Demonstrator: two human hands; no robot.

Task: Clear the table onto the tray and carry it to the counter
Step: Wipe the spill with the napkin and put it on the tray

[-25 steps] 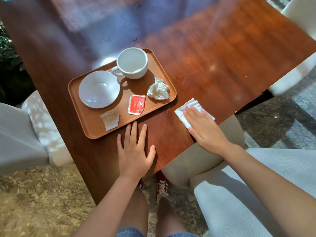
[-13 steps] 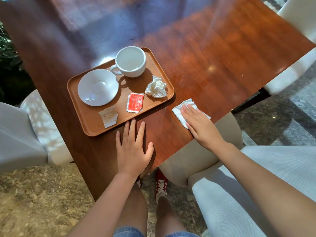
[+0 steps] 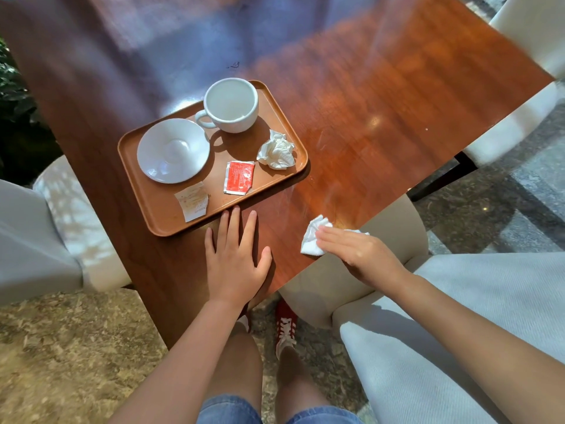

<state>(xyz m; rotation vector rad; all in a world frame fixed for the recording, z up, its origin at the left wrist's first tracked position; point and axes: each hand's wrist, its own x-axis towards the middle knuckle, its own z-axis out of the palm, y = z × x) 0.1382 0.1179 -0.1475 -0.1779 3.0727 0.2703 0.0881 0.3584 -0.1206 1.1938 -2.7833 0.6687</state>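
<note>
A brown tray [image 3: 275,102] lies on the wooden table [image 3: 382,96]. On it stand a white cup [image 3: 230,104] and a white saucer [image 3: 173,150], with a crumpled tissue [image 3: 276,150], a red packet [image 3: 239,177] and a torn pale packet [image 3: 192,201]. My left hand [image 3: 234,258] rests flat on the table, its fingertips touching the tray's near rim. My right hand [image 3: 357,254] presses flat on a white napkin [image 3: 312,237] at the table's near right edge, covering part of it.
Pale upholstered chairs stand around the table: one at the left [image 3: 36,240], one at the lower right [image 3: 458,316], one at the far right [image 3: 532,35]. My legs and red shoes [image 3: 286,322] are below the table edge. Stone floor lies beyond.
My right hand has slid the napkin toward me along the table to its near edge, bunching it. My left hand stays flat beside the tray.
</note>
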